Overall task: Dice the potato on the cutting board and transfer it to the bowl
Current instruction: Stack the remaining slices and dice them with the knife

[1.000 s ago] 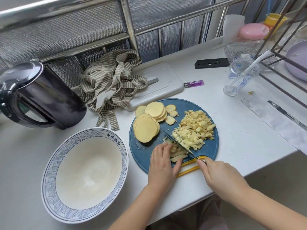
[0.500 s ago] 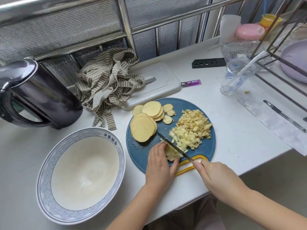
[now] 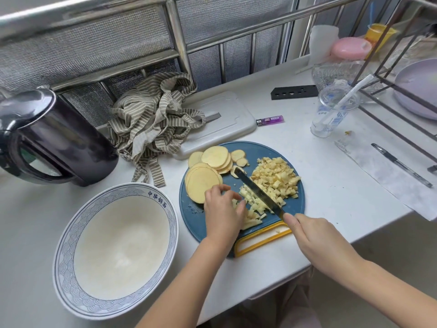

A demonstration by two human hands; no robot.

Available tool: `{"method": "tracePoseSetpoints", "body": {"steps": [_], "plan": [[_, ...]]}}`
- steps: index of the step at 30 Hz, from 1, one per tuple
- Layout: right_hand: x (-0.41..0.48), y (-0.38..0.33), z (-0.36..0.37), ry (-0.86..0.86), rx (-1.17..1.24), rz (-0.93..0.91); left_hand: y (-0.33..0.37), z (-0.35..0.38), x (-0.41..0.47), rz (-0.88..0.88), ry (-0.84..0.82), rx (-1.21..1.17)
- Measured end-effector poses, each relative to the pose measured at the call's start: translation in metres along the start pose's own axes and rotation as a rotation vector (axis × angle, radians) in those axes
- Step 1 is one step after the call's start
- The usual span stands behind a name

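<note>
A round blue cutting board (image 3: 260, 150) with a yellow handle lies near the counter's front edge. Potato slices (image 3: 203, 183) are stacked on its left and back. A heap of diced potato (image 3: 275, 178) covers its right side. My right hand (image 3: 314, 240) grips a knife (image 3: 257, 191) whose blade lies diagonally across the board, against freshly cut pieces. My left hand (image 3: 222, 211) rests with curled fingers on the potato strips (image 3: 251, 215) beside the blade. A large white bowl (image 3: 118, 308) with a blue rim stands left of the board, with nothing in it.
A black kettle (image 3: 54, 138) stands at the far left, a striped cloth (image 3: 156, 124) and a grey board (image 3: 222, 119) behind the cutting board. A purple lighter (image 3: 269, 120), a plastic cup (image 3: 333, 112), a pen (image 3: 402, 165) on paper and a metal rack (image 3: 402, 76) occupy the right.
The knife has swung further across the board, its tip now near the back slices. My left hand has shifted slightly left and back on the strips, and more cut pieces lie beside the blade.
</note>
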State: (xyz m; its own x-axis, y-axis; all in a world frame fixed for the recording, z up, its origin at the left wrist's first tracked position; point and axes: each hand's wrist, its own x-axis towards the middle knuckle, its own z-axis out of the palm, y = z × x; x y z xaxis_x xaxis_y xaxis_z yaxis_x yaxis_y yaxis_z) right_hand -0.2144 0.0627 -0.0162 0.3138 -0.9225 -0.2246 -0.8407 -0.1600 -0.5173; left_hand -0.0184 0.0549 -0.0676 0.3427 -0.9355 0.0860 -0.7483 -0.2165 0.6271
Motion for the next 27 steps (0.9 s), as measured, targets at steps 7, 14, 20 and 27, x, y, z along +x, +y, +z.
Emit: {"method": "tracePoseSetpoints", "body": {"steps": [7, 14, 20, 27], "plan": [[0.001, 0.005, -0.002, -0.001, -0.01, 0.001, 0.024, 0.0, 0.023, -0.029, -0.207, 0.379], [-0.001, 0.012, -0.002, -0.005, -0.01, 0.002, 0.03, -0.001, 0.025, 0.004, -0.258, 0.431], [-0.006, 0.011, -0.001, -0.03, 0.002, -0.006, 0.025, -0.017, 0.023, -0.011, -0.213, 0.33], [-0.01, 0.008, -0.002, -0.057, -0.001, -0.001, 0.008, -0.017, 0.003, 0.065, -0.141, 0.229]]}}
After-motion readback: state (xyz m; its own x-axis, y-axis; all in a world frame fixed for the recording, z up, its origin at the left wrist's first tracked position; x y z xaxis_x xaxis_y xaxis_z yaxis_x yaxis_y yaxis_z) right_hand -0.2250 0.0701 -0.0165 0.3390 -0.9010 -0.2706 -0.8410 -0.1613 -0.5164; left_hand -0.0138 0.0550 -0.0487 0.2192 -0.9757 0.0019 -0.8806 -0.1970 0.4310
